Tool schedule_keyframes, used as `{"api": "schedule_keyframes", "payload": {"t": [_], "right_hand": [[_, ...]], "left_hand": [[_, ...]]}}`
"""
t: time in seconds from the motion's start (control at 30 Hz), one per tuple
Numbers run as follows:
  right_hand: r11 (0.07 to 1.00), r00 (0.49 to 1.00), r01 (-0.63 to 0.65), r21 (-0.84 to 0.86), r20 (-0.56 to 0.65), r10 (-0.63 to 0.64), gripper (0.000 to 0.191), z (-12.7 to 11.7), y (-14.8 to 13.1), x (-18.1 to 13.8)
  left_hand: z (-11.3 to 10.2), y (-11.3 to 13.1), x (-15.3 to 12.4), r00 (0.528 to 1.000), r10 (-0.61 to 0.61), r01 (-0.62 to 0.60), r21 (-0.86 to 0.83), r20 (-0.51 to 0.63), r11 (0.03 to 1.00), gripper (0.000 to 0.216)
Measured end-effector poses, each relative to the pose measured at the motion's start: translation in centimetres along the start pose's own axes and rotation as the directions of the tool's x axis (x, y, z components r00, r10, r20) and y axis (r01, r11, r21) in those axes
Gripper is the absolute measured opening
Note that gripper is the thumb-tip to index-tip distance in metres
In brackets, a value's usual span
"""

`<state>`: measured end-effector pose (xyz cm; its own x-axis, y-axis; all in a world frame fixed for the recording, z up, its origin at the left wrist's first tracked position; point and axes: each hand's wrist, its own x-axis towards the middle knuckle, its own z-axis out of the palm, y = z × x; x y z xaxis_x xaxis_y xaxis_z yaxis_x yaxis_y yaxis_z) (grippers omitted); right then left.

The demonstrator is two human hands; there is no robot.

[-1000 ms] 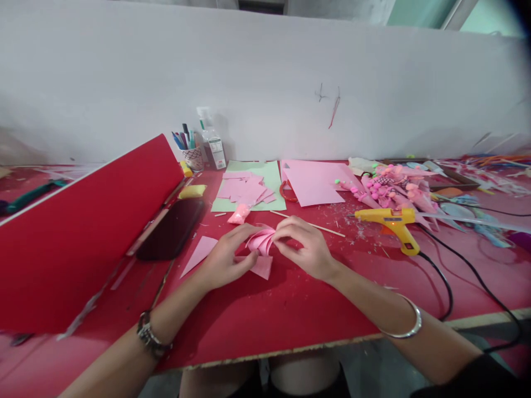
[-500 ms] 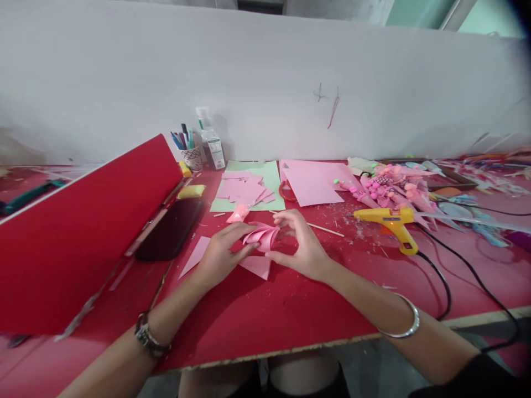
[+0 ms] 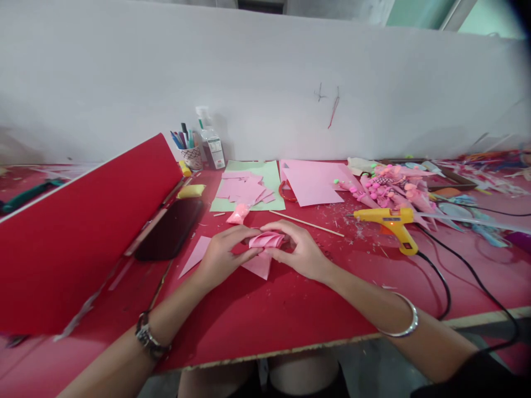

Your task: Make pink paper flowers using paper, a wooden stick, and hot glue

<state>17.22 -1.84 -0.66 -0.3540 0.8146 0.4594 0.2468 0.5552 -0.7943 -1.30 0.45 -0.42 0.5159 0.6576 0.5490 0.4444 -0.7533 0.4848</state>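
Observation:
Between both hands is a folded piece of pink paper [image 3: 266,240] with several curved layers. My left hand [image 3: 226,251] pinches its left side, thumb in front and fingers behind. My right hand [image 3: 299,249] grips the right side the same way; some fingertips are hidden behind the paper. Beneath the hands, pink paper pieces [image 3: 194,256] lie on the red table [image 3: 265,320]. Just beyond them sits a small packet [image 3: 238,214] of pinkish-orange material. A thin wooden stick [image 3: 309,223] lies behind my right hand.
A yellow glue gun [image 3: 390,221] with a black cord lies at right, near pink paper cones [image 3: 385,185]. Cut pink pieces [image 3: 246,188] rest on a green sheet [image 3: 219,205]. At left are a dark phone [image 3: 170,231] and a slanted red board [image 3: 95,232]. A pen cup [image 3: 192,158] stands behind.
My right hand has closed in from beside the paper and now grips its right side. The folded paper has shifted slightly right and looks flatter.

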Motion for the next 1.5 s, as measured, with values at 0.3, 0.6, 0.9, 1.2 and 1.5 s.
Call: {"api": "schedule_keyframes", "payload": {"t": [0.3, 0.6, 0.9, 1.2, 1.5], "right_hand": [[0.998, 0.998, 0.063, -0.032, 0.004, -0.062, 0.021, -0.2, -0.1, 0.1], [0.996, 0.998, 0.051, -0.072, -0.042, -0.054, 0.022, -0.3, 0.4, 0.0], [0.974, 0.992, 0.123, -0.192, 0.004, -0.124, 0.026, -0.3, 0.0, -0.1], [0.965, 0.988, 0.151, -0.215, 0.033, -0.148, 0.029, -0.3, -0.7, -0.1], [0.999, 0.999, -0.009, 0.034, -0.039, 0.011, 0.039, 0.3, -0.5, -0.3]], "left_hand": [[0.0, 0.0, 0.0, 0.996, -0.070, 0.071, -0.025, 0.059, 0.997, 0.010], [0.4, 0.0, -0.2, 0.997, -0.075, 0.072, -0.230, -0.007, 0.971, 0.048], [0.0, 0.3, -0.1, 0.980, -0.021, 0.045, -0.115, 0.200, 0.992, 0.057], [0.2, 0.1, -0.1, 0.986, -0.021, 0.026, -0.030, 0.167, 0.999, 0.044], [0.2, 0.2, 0.1, 0.993, 0.018, -0.012, -0.052, 0.118, 0.999, 0.031]]}}
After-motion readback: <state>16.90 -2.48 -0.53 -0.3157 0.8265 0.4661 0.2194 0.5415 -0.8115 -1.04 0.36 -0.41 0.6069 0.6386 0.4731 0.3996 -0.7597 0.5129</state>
